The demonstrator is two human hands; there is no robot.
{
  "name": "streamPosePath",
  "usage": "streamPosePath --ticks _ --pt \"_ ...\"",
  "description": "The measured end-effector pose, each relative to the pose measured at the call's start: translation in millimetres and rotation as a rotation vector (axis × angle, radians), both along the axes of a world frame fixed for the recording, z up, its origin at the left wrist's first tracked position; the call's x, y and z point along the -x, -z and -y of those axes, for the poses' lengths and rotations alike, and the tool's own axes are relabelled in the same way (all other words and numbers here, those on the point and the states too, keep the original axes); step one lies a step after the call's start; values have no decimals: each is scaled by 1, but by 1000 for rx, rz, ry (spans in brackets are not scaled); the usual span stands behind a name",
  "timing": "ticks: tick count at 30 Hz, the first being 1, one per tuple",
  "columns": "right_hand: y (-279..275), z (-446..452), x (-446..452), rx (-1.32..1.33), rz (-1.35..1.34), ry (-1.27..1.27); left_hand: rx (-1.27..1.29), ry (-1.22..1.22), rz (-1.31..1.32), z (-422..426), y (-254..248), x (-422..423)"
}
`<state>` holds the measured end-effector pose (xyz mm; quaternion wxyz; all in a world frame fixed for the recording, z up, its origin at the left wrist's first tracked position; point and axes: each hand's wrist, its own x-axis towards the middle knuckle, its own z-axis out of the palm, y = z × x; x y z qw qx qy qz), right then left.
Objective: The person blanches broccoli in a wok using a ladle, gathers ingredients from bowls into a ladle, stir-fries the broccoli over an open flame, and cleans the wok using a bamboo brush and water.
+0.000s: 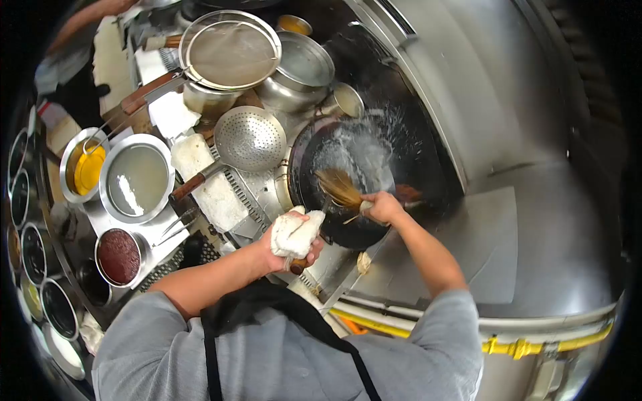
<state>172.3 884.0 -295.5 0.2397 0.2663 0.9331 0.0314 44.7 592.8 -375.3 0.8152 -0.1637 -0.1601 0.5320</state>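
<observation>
My left hand (313, 251) is closed round a folded white cloth (294, 234). The brown wooden end of a handle (299, 266) sticks out below the cloth, in line with a dark wok (348, 234). My right hand (382, 208) grips a bamboo wok brush (340, 188), its bristles pointing left into the wok. Water (358, 147) splashes up at the wok's far side and over the dark stove surface behind it.
Left of the wok lies a perforated skimmer (251, 139). Behind it, a round mesh strainer (233, 53) rests over pots. Further left stand a bowl of cloudy liquid (137, 178), a pot of yellow liquid (88, 170) and dark red sauce (119, 257). Another person's arm (87, 20) shows top left.
</observation>
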Motion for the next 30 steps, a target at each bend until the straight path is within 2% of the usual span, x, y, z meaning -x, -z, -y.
streamPosePath --ticks 1,3,5,7,8,9,11,12,13,14,15,17,19,21,22,23,25,27,29,30 --pt "2 -6 -2 6 -28 33 6 33 -28 -2 1 -1" --pt "-8 -15 12 -293 -24 163 21 22 -16 -8 8 -4" --pt "2 -12 5 -330 -171 247 39 2 -143 -6 0 -2" --pt "-16 13 -5 276 -69 492 405 -215 -381 -3 -28 -4" --pt "-8 3 -14 72 -51 366 252 -115 -119 -3 -13 -2" --pt "-3 -5 -21 -129 -28 250 196 -115 -166 -12 -5 -4" --pt "8 -12 -18 -222 -105 424 216 -64 -249 -26 0 -6" --pt "5 4 -29 -134 -199 355 249 -62 -380 -29 -4 -7" --pt "1 19 -38 -53 -295 282 154 -71 -517 -32 -7 -2" --pt "3 15 -44 -45 -327 305 146 -54 -679 -34 -11 2" --pt "6 6 -51 -90 -226 332 140 -30 -842 -33 -15 7" --pt "9 -18 -58 -177 -9 366 154 20 -945 -39 -19 11" --pt "6 -10 -57 -141 -42 482 166 60 -1048 -40 -27 15" --pt "13 12 -73 19 -249 250 107 53 -736 -41 -36 11" --pt "27 6 -78 24 -211 241 100 98 -549 -41 -37 14" --pt "17 -1 -72 -166 -135 273 99 85 -555 -38 -44 13" --pt "-14 -16 -55 -157 -190 471 192 84 -416 -35 -54 8" --pt "-13 -15 -54 -131 -310 512 245 39 -249 -28 -61 5" --pt "-5 -1 -59 46 -246 96 207 0 -212 -25 -62 0" --pt "4 -3 -65 28 -302 188 241 -17 -305 -33 -67 -4"
